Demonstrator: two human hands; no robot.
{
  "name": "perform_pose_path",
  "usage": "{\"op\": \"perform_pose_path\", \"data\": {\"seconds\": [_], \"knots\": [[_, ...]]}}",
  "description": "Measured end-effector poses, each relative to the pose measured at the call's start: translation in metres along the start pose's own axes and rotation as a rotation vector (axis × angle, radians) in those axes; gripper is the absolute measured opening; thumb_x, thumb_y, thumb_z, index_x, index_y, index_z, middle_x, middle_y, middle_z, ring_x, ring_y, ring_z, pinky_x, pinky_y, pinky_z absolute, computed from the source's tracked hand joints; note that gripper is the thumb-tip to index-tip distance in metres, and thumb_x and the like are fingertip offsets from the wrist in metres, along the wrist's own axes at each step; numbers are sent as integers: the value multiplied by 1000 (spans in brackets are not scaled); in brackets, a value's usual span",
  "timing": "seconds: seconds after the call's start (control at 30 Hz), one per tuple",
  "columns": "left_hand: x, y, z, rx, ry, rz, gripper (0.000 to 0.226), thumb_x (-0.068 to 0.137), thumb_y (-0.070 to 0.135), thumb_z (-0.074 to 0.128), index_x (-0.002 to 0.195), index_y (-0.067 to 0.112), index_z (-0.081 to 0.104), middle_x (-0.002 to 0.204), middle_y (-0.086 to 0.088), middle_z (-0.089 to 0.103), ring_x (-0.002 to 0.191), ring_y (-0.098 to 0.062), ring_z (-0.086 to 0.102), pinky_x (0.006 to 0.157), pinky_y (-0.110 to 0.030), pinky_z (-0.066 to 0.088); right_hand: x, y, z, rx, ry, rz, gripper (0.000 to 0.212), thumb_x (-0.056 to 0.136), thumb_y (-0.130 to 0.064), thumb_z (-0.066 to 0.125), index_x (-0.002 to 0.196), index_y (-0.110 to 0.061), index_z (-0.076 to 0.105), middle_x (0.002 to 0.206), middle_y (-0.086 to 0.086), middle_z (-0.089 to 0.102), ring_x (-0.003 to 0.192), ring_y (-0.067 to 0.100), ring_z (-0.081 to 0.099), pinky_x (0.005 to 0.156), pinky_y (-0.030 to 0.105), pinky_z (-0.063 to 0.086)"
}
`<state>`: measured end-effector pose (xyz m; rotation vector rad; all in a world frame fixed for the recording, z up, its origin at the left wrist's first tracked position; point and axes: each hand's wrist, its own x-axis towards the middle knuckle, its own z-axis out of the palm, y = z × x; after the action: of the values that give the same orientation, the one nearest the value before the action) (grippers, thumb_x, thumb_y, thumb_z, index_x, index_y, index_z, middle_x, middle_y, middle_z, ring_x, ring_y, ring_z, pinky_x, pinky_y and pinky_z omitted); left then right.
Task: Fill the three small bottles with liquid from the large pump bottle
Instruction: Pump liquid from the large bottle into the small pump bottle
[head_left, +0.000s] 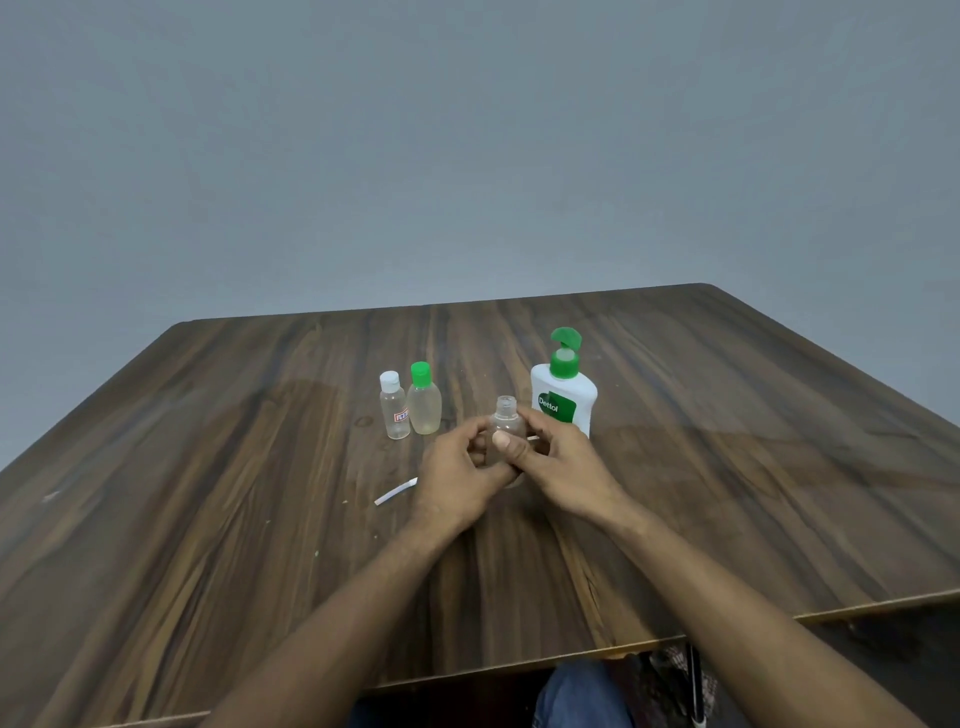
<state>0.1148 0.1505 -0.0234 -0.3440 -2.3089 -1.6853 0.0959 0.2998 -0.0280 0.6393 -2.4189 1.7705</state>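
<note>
Two hands (511, 457) grip uncapped bottle (505, 422); pump bottle (563, 400) reads "Dettol".

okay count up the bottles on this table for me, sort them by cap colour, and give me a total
Green cap: 2, the pump bottle and a small bottle
White cap: 1, a small clear bottle
No cap on: 1, the small clear bottle gripped by the left hand and right hand
Total: 4 bottles

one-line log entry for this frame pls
both hands hold uncapped clear bottle | two capped small bottles left | pump bottle behind, untouched
</note>
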Motion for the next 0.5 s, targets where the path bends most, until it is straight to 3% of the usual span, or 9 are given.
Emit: {"op": "perform_pose_path", "data": {"seconds": [0.07, 0.17, 0.23, 0.3, 0.4, 0.43, 0.5], "knots": [[2, 1, 2, -40, 16, -19, 40, 65, 16, 74, 103, 26, 66, 89, 5, 73, 82, -10, 70, 74, -25, 56, -5, -5, -9, -72, 54, 12, 54, 88, -50, 72, 132, -18, 68, 114, -8, 75, 111, 4, 68, 98, 32, 54], [8, 5, 2, -64, 37, -46, 39, 69, 9, 79, 97, 30, 63, 85, 6, 70, 76, -8, 66, 68, -15, 52, -7, -14, -30, -109, 419, -84, 28, 86, -27, 72, 111, -16, 77, 90, -17, 74, 81, -6, 67, 77, 24, 53], [11, 9, 1, -51, 25, -47, 38, 72, 3, 78, 98, 27, 62, 84, 7, 68, 72, 0, 63, 64, -10, 49, -2, -22, -48, -205, 605, -125, 23, 87, -20, 69, 108, -16, 77, 90, -13, 71, 79, 0, 66, 74, 29, 56], [12, 11, 1, -45, 6, -42, 38, 73, 3, 76, 100, 25, 62, 84, 8, 67, 68, 6, 61, 62, -7, 47, 9, -23, -65, -266, 543, -8, 43, 88, -17, 75, 130, -14, 66, 108, -8, 66, 95, 8, 64, 88, 34, 56], [16, 9, 3, -51, 2, -52, 39, 72, 4, 77, 101, 25, 62, 85, 7, 68, 73, 0, 63, 63, -8, 48, 25, -16, -74, -214, 274, 221, 78, 80, -27, 83, 149, -19, 49, 128, -2, 61, 115, 17, 62, 101, 38, 51], [18, 7, 4, -52, 2, -57, 39, 72, 5, 78, 101, 24, 62, 86, 7, 69, 76, -3, 64, 64, -9, 48, 29, -11, -73, -199, 226, 236, 79, 77, -31, 83, 148, -21, 50, 128, -1, 64, 115, 19, 64, 101, 41, 52], [20, 3, 4, -41, -3, -59, 39, 72, 7, 78, 103, 25, 63, 87, 7, 69, 77, -5, 65, 66, -11, 49, 36, -3, -69, -216, 193, 234, 59, 80, -24, 79, 135, -20, 60, 119, 1, 71, 109, 22, 69, 96, 46, 56]]}}
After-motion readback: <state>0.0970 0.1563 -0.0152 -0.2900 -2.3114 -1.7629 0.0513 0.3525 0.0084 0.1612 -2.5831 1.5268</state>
